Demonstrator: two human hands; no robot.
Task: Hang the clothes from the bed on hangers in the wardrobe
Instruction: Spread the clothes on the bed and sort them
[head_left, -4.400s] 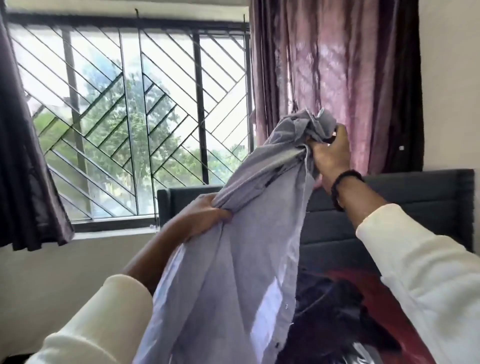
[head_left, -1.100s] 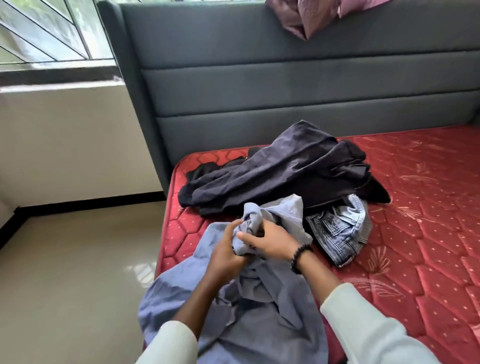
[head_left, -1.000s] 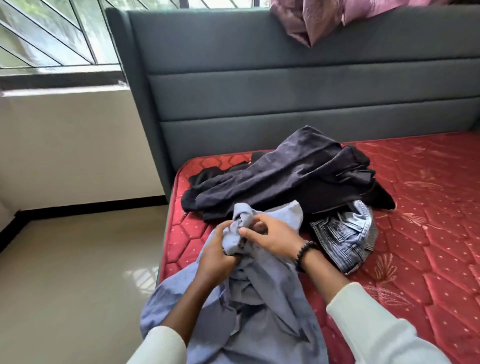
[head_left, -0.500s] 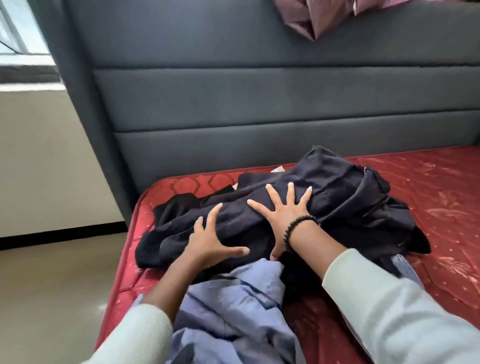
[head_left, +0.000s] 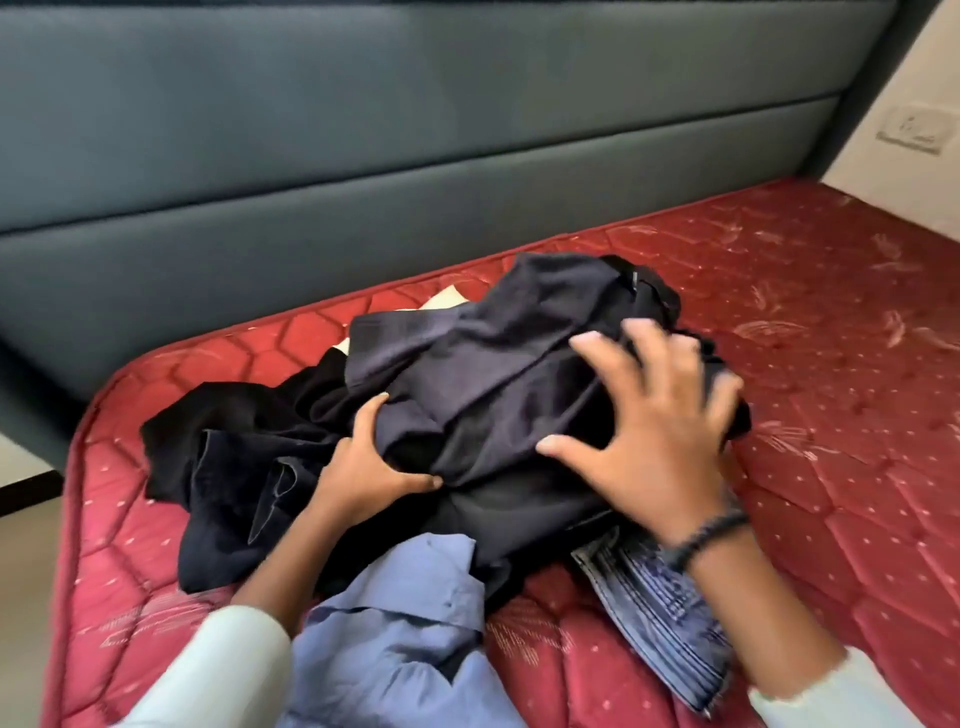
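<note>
Right now the left hand (head_left: 363, 462) grasps a fold of the dark garment (head_left: 483, 395) heaped on the red mattress (head_left: 831, 338), fingers curled into it. Her right hand (head_left: 654, 426) hovers blurred over it, fingers spread and released; a blue shirt (head_left: 395, 634) lies nearer.

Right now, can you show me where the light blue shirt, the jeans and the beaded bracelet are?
light blue shirt (head_left: 395, 639), head view, on its crumpled middle near the buttons.
jeans (head_left: 660, 618), head view, on the faded denim beside the right forearm.
beaded bracelet (head_left: 709, 532), head view, on the dark beads across the right wrist.
</note>
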